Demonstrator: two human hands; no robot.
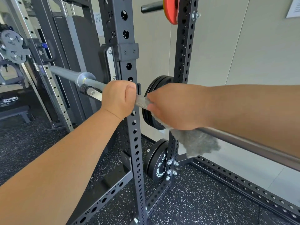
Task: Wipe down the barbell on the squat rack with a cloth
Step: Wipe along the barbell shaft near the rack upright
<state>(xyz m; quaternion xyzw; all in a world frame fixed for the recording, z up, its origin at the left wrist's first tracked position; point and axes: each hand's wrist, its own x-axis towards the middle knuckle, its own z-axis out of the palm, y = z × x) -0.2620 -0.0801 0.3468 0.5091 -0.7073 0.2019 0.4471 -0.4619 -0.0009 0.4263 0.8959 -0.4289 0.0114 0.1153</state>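
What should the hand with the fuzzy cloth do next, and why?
Probably slide the right hand and its gray cloth rightward along the barbell. The left hand grips the bar close beside it, and a long bare stretch lies that way.

Rack upright (118,30) reads 26, 25; rack base beam (102,198) perhaps 10 to 13.

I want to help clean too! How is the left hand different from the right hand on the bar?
The left hand grips the bare bar; the right hand grips it through a grey cloth that hangs below. The left hand sits by the rack post, near the bar's end; the right hand is farther toward the middle. Both curl round the same bar.
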